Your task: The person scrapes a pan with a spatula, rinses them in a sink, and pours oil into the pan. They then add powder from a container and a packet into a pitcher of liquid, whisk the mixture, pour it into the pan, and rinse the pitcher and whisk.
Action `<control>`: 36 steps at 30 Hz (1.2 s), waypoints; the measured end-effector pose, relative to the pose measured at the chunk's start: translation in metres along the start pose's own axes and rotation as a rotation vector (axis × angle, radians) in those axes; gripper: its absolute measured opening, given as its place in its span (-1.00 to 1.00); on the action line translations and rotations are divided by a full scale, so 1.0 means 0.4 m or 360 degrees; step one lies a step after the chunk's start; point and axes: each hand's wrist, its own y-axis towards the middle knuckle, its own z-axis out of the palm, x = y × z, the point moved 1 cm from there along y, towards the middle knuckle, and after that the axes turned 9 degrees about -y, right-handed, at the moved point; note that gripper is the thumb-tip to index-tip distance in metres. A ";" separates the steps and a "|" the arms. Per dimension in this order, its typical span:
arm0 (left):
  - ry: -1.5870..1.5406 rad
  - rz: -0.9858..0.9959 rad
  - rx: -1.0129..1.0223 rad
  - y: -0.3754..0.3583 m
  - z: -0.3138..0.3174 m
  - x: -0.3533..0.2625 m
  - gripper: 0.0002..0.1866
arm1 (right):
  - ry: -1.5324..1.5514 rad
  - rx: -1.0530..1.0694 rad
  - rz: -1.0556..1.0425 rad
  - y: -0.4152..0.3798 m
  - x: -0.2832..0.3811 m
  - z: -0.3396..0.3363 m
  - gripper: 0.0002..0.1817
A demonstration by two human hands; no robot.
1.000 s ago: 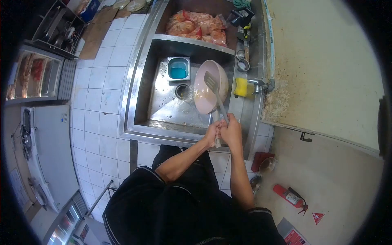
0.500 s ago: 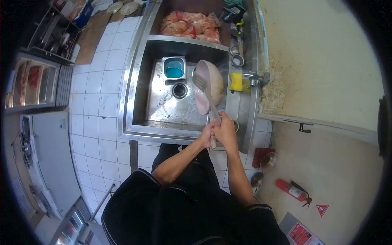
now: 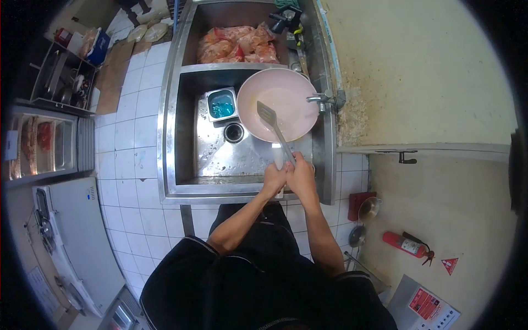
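Observation:
A round pink frying pan (image 3: 294, 99) faces upward over the right part of the sink, its far right edge under the faucet (image 3: 320, 100). My left hand (image 3: 273, 180) is closed around the pan's pale handle (image 3: 279, 157). In my right hand (image 3: 301, 177), held against the left one, is a slotted spatula (image 3: 267, 114), its head over the inside of the pan. Left of the pan, a small square metal container (image 3: 209, 103) with blue liquid stands in the sink, close to the drain (image 3: 234, 132).
Bags of raw meat (image 3: 239, 45) lie in the far basin. A metal rim (image 3: 181, 201) runs around the sink. Tiled floor (image 3: 126, 187) extends to the left; a wall (image 3: 418, 71) bounds the right. A fire extinguisher (image 3: 407, 245) is at lower right.
The pan has turned from tilted on its side to facing up, and has risen toward the faucet. It now covers the yellow sponge. Both hands keep their holds.

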 end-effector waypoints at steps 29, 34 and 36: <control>0.0246 -0.0193 0.0178 0.035 -0.013 0.012 -0.68 | -0.0383 0.0370 -0.0065 0.310 -0.016 0.073 -0.74; 0.0356 -0.0091 0.0126 0.008 -0.015 0.013 -0.65 | -0.0479 0.0417 -0.0083 0.309 -0.041 0.025 -0.74; 0.0352 -0.0049 0.0116 0.018 -0.011 0.036 -0.64 | -0.0394 0.0199 -0.0029 0.366 -0.012 0.060 -0.73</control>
